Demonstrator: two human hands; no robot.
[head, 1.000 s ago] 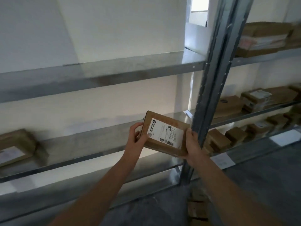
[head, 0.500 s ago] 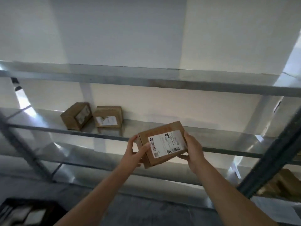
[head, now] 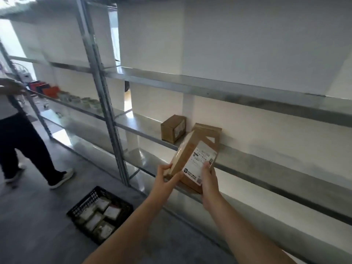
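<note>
left hand (head: pixel 165 175) grips labelled cardboard parcel (head: pixel 192 164) at near left corner | right hand (head: pixel 208 180) holds its near right edge | parcel tilted, held over metal shelf (head: pixel 266 161) edge, in front of two boxes (head: pixel 173 128)

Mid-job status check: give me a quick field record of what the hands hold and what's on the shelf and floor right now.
held item: cardboard parcel, tilted, white label facing the camera
left hand: grips the parcel's lower left corner
right hand: grips its right edge, fingers on the label
rack: metal shelf right behind the parcel; contact cannot be told
on shelf: small box and wider box, side by side
floor: black crate holding more parcels
bystander: person at far left
</note>
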